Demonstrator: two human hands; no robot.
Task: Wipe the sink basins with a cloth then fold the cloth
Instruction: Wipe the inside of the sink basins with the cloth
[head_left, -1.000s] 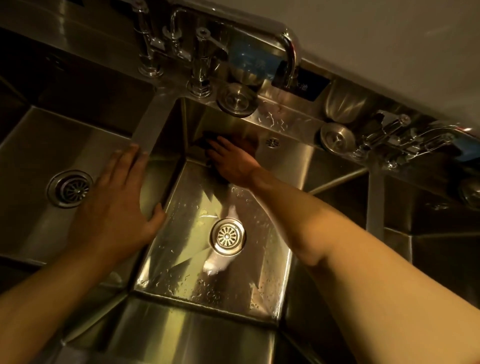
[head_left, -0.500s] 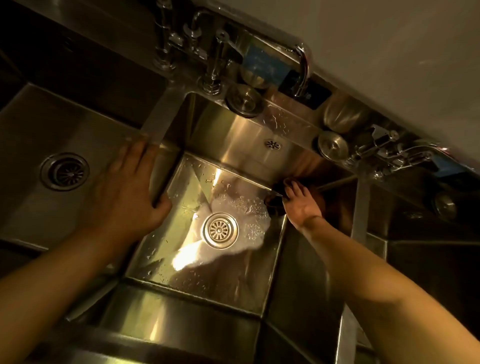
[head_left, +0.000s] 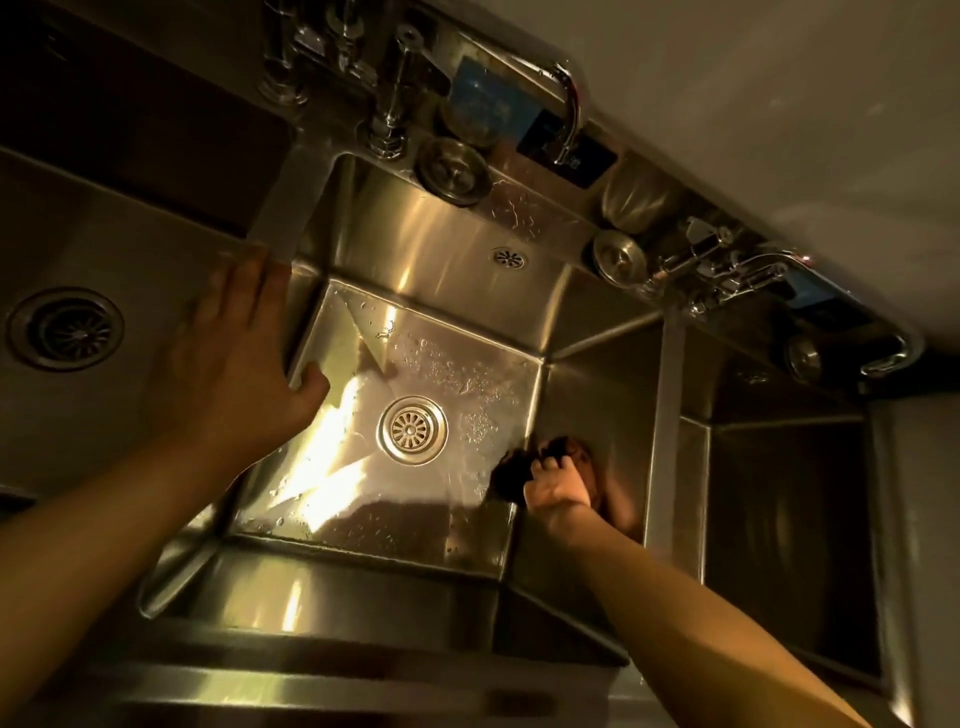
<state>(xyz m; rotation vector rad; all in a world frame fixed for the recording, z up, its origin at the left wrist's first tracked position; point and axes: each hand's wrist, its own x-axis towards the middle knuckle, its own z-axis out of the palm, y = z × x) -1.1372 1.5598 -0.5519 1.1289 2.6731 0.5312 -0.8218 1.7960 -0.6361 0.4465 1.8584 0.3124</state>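
Cloth (head_left: 514, 470) gripped by right hand (head_left: 555, 486), basin's right wall (head_left: 587, 395)

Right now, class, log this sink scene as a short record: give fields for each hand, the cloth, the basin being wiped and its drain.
left hand: fingers straight, resting on the divider between the left and middle basins
right hand: grips the cloth, low at the right wall of the middle basin
cloth: dark, bunched, against the floor's right edge
middle basin: floor wet, beaded with droplets
drain: round strainer, uncovered, mid-floor
fold: not yet begun
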